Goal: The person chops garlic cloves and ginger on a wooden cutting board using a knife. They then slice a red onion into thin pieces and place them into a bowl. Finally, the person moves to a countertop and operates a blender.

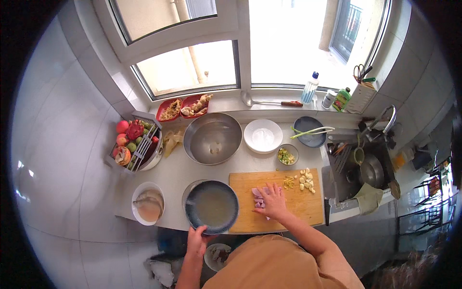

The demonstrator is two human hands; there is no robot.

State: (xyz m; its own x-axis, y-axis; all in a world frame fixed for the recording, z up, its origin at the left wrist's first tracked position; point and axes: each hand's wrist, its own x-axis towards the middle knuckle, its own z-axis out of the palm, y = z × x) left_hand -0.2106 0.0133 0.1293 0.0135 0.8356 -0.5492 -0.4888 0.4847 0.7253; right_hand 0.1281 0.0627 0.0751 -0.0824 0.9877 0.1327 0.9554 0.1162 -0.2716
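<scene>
My left hand (197, 241) grips the near rim of a dark blue bowl (212, 206), tilted towards the board's left edge. Beneath its left side, the edge of another round dish (187, 191) shows. Over pale purple onion pieces (257, 202) on a wooden cutting board (242, 218), my right hand (273, 202) rests with fingers spread. It partly hides the pieces. Peeled garlic cloves (306, 180) and a small heap of cut ginger (288, 182) lie farther back on the board. Behind the board stands a small glass bowl (287, 154) with chopped scallion.
A steel basin (213, 139), a white bowl (262, 135) and a blue dish (310, 139) bearing scallion stalks line the back. At left are a white bowl with fish (148, 203) and a fruit rack (136, 141). The sink (343, 193) is at right.
</scene>
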